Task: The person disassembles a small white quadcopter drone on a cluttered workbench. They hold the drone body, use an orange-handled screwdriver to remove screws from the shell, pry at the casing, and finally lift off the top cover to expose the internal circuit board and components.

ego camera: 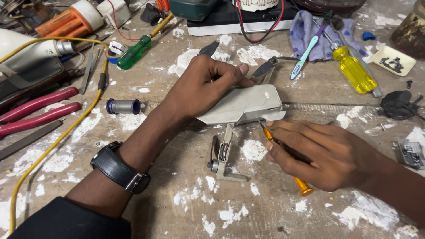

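Note:
A small grey folding drone [248,104] lies upside down in the middle of the worn wooden bench [186,194], with one arm and motor [220,160] stretched toward me. My left hand [201,86] presses on its body from the left, thumb across the top. My right hand [318,152] grips a thin orange-handled screwdriver [303,186], its tip set against the drone's near edge. A black watch [119,170] is on my left wrist.
A yellow screwdriver [353,69], a toothbrush [305,55] and a purple cloth [310,33] lie at the back right. A green screwdriver [135,51], red-handled pliers [37,110], a yellow cable [57,141] and a small dark cylinder [123,106] are on the left.

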`<action>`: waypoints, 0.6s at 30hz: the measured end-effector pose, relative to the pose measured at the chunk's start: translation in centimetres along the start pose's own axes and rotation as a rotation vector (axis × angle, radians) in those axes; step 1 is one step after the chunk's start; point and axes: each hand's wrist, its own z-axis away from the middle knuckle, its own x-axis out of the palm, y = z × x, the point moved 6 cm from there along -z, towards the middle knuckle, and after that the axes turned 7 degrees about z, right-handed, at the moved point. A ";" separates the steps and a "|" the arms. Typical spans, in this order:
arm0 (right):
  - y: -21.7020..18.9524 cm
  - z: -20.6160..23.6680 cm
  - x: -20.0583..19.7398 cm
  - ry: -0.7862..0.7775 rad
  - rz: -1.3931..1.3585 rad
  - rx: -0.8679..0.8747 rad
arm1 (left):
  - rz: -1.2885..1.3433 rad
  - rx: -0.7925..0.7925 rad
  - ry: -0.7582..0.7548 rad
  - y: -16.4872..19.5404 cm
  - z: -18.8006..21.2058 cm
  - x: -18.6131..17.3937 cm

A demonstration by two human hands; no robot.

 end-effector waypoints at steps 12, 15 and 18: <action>-1.0 0.0 0.3 -0.039 0.090 -0.032 | -0.004 -0.045 -0.017 0.0 0.1 -0.2; -0.8 0.6 0.4 0.021 0.118 -0.116 | -0.026 -0.030 -0.029 -0.5 -0.1 -0.2; 1.0 1.7 -0.4 0.241 0.015 -0.072 | -0.027 0.164 -0.035 -0.2 -0.2 -0.3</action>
